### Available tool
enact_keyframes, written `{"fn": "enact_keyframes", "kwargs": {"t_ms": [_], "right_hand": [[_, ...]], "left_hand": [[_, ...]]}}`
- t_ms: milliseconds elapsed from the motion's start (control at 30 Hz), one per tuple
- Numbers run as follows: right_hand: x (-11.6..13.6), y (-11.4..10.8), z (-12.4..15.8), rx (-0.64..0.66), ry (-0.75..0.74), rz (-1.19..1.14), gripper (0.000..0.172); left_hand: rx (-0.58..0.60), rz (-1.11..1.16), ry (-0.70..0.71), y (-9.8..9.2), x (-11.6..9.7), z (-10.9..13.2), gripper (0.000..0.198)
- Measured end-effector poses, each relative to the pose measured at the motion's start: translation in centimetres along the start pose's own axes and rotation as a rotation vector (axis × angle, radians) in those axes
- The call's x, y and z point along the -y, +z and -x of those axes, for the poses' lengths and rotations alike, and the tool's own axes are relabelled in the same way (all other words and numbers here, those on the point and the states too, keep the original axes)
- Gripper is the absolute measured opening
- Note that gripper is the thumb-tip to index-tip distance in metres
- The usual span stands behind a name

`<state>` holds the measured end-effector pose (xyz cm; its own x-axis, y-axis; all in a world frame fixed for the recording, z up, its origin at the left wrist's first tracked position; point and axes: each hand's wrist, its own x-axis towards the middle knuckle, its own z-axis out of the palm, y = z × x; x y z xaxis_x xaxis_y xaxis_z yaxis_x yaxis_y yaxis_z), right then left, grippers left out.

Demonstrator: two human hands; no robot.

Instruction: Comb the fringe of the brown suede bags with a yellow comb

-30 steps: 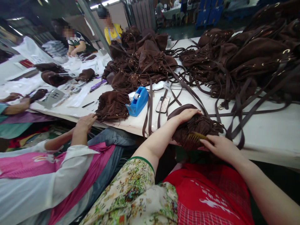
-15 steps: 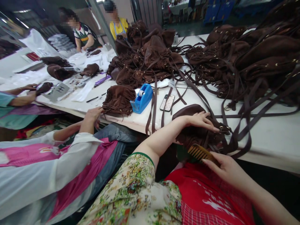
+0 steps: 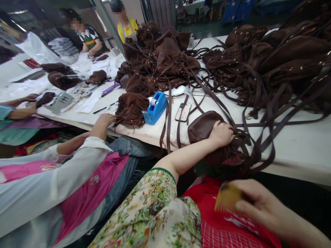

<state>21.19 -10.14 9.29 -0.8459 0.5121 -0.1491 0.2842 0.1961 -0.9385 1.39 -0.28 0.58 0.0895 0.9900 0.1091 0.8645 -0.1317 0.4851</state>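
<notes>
A brown suede fringed bag (image 3: 204, 125) lies at the near edge of the white table (image 3: 297, 148), its fringe hanging over the edge. My left hand (image 3: 221, 133) rests on top of the bag with its fingers curled into the material. My right hand (image 3: 254, 203) is low in front of my red apron, away from the bag, closed on a yellow wooden comb (image 3: 227, 197) and blurred by motion. Long brown straps (image 3: 261, 137) trail from the bag across the table.
Heaps of brown fringed bags (image 3: 160, 58) cover the back and right of the table. A blue tape dispenser (image 3: 154, 107), a phone (image 3: 183, 112) and another fringed bag (image 3: 130, 109) lie left of mine. A person in pink and white (image 3: 77, 179) sits at my left; others work farther off.
My right hand has pulled the comb down off the fringe and toward my lap. My left hand has shifted from lying flat on the bag to gripping it.
</notes>
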Motion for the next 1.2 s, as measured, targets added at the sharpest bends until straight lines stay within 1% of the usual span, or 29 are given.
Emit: {"fn": "enact_keyframes", "kwargs": {"t_ms": [67, 100, 133, 167, 200, 267, 333, 367, 400, 467, 567, 633, 700, 733, 767, 800, 833, 867, 933, 1000, 1033, 1067, 1100, 1200], "right_hand": [[-0.5, -1.2, -0.6, -0.191, 0.089, -0.104, 0.040], [-1.0, -1.8, -1.3, -0.263, 0.139, -0.121, 0.041], [-1.6, -2.1, -2.1, -0.317, 0.174, -0.094, 0.041], [-2.3, -2.2, -2.9, -0.336, 0.182, -0.013, 0.040], [-3.1, -2.0, -3.8, -0.340, 0.156, 0.113, 0.038], [-4.5, -0.7, -5.4, -0.381, 0.039, 0.455, 0.034], [-6.0, 1.3, -6.5, -0.439, -0.070, 0.817, 0.030], [-6.8, 2.3, -6.8, -0.450, -0.102, 0.962, 0.030], [-7.7, 3.3, -7.0, -0.435, -0.121, 1.070, 0.031], [-9.7, 5.1, -6.6, -0.338, -0.161, 1.166, 0.032], [-12.5, 6.8, -4.7, -0.098, -0.246, 1.090, 0.031], [-13.6, 7.0, -3.1, 0.092, -0.275, 1.022, 0.028], [-13.7, 6.7, -1.7, 0.266, -0.303, 0.986, 0.027], [-13.4, 6.3, -1.4, 0.324, -0.316, 0.979, 0.028], [-12.9, 5.9, -1.2, 0.346, -0.326, 0.975, 0.029], [-12.2, 5.3, -1.4, 0.321, -0.332, 0.971, 0.031], [-11.4, 4.6, -1.9, 0.258, -0.337, 0.964, 0.031], [-10.4, 4.0, -2.7, 0.162, -0.339, 0.960, 0.031], [-8.5, 2.9, -4.9, -0.079, -0.332, 0.979, 0.030], [-7.2, 2.5, -7.1, -0.280, -0.270, 1.080, 0.030], [-6.9, 2.6, -7.9, -0.332, -0.228, 1.149, 0.031], [-6.9, 2.9, -8.5, -0.334, -0.201, 1.211, 0.032], [-7.2, 3.4, -8.7, -0.290, -0.197, 1.255, 0.032], [-9.5, 5.1, -7.6, -0.046, -0.261, 1.241, 0.031]], "left_hand": [[0.089, 0.104, -0.020, -1.9, 1.0, -0.9, 0.035], [0.114, 0.147, -0.008, -3.0, 1.8, -1.2, 0.041], [0.110, 0.151, 0.007, -4.1, 2.8, -1.3, 0.045], [0.092, 0.105, 0.014, -5.0, 3.8, -1.3, 0.046], [0.078, 0.022, 0.006, -5.6, 4.9, -1.0, 0.048], [0.078, -0.144, -0.042, -6.0, 6.8, -0.1, 0.055], [0.089, -0.224, -0.090, -5.5, 8.2, 0.9, 0.058], [0.083, -0.234, -0.101, -5.2, 8.7, 1.2, 0.058], [0.070, -0.239, -0.104, -4.7, 9.0, 1.5, 0.057], [0.041, -0.247, -0.098, -4.1, 9.3, 1.5, 0.055], [0.024, -0.251, -0.090, -3.6, 9.4, 1.3, 0.054], [0.025, -0.246, -0.096, -3.6, 9.5, 1.1, 0.054], [0.022, -0.241, -0.097, -3.5, 9.6, 1.1, 0.054], [0.018, -0.239, -0.096, -3.4, 9.7, 1.1, 0.055], [0.016, -0.238, -0.096, -3.3, 9.7, 1.1, 0.055], [0.015, -0.238, -0.100, -3.3, 9.7, 1.1, 0.055], [0.016, -0.238, -0.107, -3.2, 9.7, 1.1, 0.055], [0.018, -0.237, -0.114, -3.2, 9.6, 1.1, 0.055], [0.025, -0.229, -0.127, -3.3, 9.5, 1.0, 0.055], [0.050, -0.207, -0.138, -3.7, 9.4, 1.0, 0.056], [0.075, -0.190, -0.143, -4.0, 9.3, 0.9, 0.057], [0.106, -0.172, -0.151, -4.2, 9.3, 0.9, 0.058], [0.135, -0.154, -0.158, -4.4, 9.3, 0.9, 0.061], [0.175, -0.129, -0.170, -4.8, 9.3, 0.9, 0.068]]}}
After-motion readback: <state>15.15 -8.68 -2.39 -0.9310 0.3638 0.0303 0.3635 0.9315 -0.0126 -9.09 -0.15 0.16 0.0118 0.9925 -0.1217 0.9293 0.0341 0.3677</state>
